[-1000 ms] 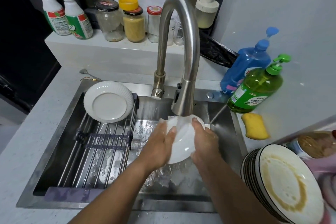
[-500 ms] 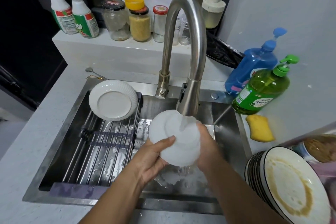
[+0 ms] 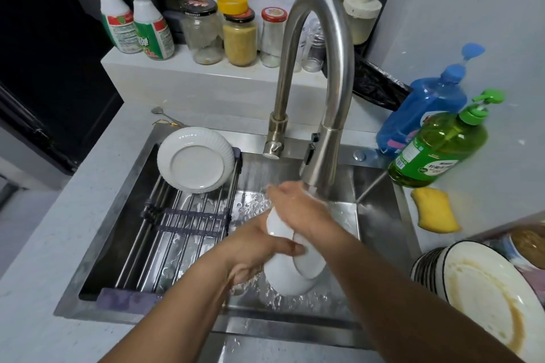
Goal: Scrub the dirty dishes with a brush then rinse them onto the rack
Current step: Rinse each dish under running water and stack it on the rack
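We hold a white bowl (image 3: 290,274) low over the steel sink (image 3: 380,215), tilted on its side just below the faucet's (image 3: 318,74) spray head. Our left hand (image 3: 259,250) grips the bowl's near rim, thumb laid across its base, while our right hand (image 3: 300,209) lies over the bowl's upper side with the fingers spread along it; the water falls on the back of that hand. On the roll-up rack (image 3: 182,221) across the sink's left half, a ribbed white plate (image 3: 196,159) leans at the far end. On the bench (image 3: 44,244) to the right we see a yellow sponge (image 3: 435,209), a green soap bottle (image 3: 439,147), and a stack of dirty plates (image 3: 483,298) with brown residue.
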Tool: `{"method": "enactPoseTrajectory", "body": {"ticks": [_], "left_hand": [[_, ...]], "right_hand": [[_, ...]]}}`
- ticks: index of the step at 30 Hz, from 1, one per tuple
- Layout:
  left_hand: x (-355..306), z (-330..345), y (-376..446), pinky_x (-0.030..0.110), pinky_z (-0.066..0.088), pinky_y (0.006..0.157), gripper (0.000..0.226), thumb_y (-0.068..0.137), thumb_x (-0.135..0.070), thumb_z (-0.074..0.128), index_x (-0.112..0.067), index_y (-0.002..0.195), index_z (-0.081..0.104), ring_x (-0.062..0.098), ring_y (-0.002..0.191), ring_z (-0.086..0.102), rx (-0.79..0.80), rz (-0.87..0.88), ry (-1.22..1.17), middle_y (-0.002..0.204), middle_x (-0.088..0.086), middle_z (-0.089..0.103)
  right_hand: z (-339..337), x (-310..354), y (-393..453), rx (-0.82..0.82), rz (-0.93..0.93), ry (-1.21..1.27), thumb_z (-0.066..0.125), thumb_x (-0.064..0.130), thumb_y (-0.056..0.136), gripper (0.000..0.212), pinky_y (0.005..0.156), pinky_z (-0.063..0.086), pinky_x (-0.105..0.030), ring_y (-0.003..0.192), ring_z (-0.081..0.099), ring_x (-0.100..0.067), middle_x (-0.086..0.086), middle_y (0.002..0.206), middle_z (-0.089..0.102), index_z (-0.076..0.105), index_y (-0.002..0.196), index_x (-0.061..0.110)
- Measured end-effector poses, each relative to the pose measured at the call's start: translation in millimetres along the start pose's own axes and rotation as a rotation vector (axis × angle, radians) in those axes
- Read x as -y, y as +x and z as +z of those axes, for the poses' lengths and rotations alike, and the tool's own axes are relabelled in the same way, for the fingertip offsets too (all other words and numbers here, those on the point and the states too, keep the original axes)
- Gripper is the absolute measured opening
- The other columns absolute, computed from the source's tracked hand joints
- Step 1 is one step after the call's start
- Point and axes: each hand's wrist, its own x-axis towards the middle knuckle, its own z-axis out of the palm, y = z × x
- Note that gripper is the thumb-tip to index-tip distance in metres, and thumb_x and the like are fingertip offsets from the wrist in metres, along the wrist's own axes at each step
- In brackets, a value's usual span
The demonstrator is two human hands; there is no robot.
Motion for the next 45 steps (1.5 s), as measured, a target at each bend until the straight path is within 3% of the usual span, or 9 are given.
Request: {"method": "enactPoseTrajectory", "body": {"ticks": [3,7,12,15,21,26,32,39,45], "left_hand": [[5.1,-14.7,-5.2,0.058,0.049,0.106,0.061,0.079,0.014,0.076,-0.007,0.135,0.061,0.039,0.12,0.066,0.09,0.031,-0.179,0.126,0.021,0.07],[10.8,-30.3,-2.4,0.056,0.057,0.094,0.061,0.08,0.003,0.077,-0.003,0.137,0.057,0.041,0.12,0.065,0.064,0.051,-0.485,0.13,0.026,0.066],[17.6,-23.4,17.7,0.049,0.061,0.085,0.064,0.086,-0.032,0.074,-0.011,0.142,0.052,0.033,0.114,0.068,-0.287,0.026,-0.44,0.126,0.013,0.072],[14.7,-2.3,23.2,0.043,0.061,0.081,0.06,0.096,-0.05,0.06,-0.019,0.145,0.048,0.029,0.114,0.064,-0.367,-0.045,-0.404,0.135,0.009,0.064],[-12.0,16.4,14.4,0.059,0.056,0.094,0.078,0.084,-0.071,0.06,-0.006,0.126,0.062,0.041,0.11,0.07,-0.189,-0.026,-0.729,0.116,0.023,0.069],[-9.9,8.2,16.0,0.04,0.062,0.072,0.051,0.103,-0.045,0.052,0.003,0.116,0.065,0.033,0.079,0.076,-0.352,-0.038,-0.76,0.091,0.021,0.077],[13.4,0.5,10.9,0.048,0.055,0.095,0.067,0.099,-0.065,0.038,-0.011,0.131,0.063,0.032,0.109,0.073,-0.319,0.054,-0.638,0.119,0.016,0.075],[18.0,14.7,11.3,0.051,0.053,0.097,0.076,0.096,-0.071,0.032,-0.012,0.134,0.062,0.034,0.113,0.071,-0.138,0.006,-0.675,0.123,0.019,0.072],[10.4,-16.0,23.1,0.049,0.054,0.101,0.085,0.094,-0.073,0.038,-0.003,0.138,0.056,0.038,0.114,0.07,-0.213,0.012,-0.67,0.125,0.027,0.069]], "right_hand": [[-31.4,-10.7,11.3,-0.02,0.152,0.298,0.067,0.051,0.091,0.057,0.096,0.044,-0.031,0.123,0.058,-0.032,-0.011,0.132,0.062,0.057,0.134,0.016],[-48.1,-39.4,16.8,0.152,0.148,0.626,0.073,0.046,0.086,0.037,0.092,0.056,-0.059,0.099,0.071,-0.038,-0.02,0.111,0.074,0.077,0.104,0.014],[-45.4,-58.5,11.6,0.258,0.034,0.963,0.073,0.026,0.085,0.036,0.084,0.057,-0.062,0.096,0.073,-0.041,-0.022,0.109,0.074,0.075,0.113,0.005],[-28.8,-58.1,3.5,-0.018,-0.084,0.859,0.078,0.023,0.086,0.037,0.086,0.057,-0.061,0.094,0.073,-0.042,-0.021,0.103,0.075,0.071,0.116,0.002],[12.3,-54.3,-28.9,-0.171,-0.472,0.37,0.075,0.031,0.088,0.009,0.062,0.055,-0.03,0.069,0.069,-0.011,0.003,0.077,0.074,0.077,0.092,0.023],[27.1,-74.4,-39.0,-0.036,-0.704,-0.131,0.038,0.052,0.103,0.043,0.11,0.043,-0.028,0.124,0.058,-0.002,0.015,0.135,0.064,0.06,0.135,0.035],[16.0,-104.6,-19.3,-0.023,-0.474,-0.61,-0.018,0.072,0.085,0.098,0.127,0.0,-0.042,0.156,0.008,-0.014,-0.002,0.167,0.022,0.023,0.159,0.022],[16.1,-50.4,-8.1,0.178,-0.456,-0.572,0.009,0.056,0.105,0.063,0.124,-0.012,-0.051,0.153,-0.019,-0.014,0.006,0.167,-0.019,-0.002,0.161,0.032],[13.3,-62.6,-36.7,0.309,-0.752,-0.526,0.017,0.039,0.11,0.051,0.126,-0.004,-0.033,0.153,0.001,0.003,0.018,0.167,0.008,0.012,0.161,0.035]]}}
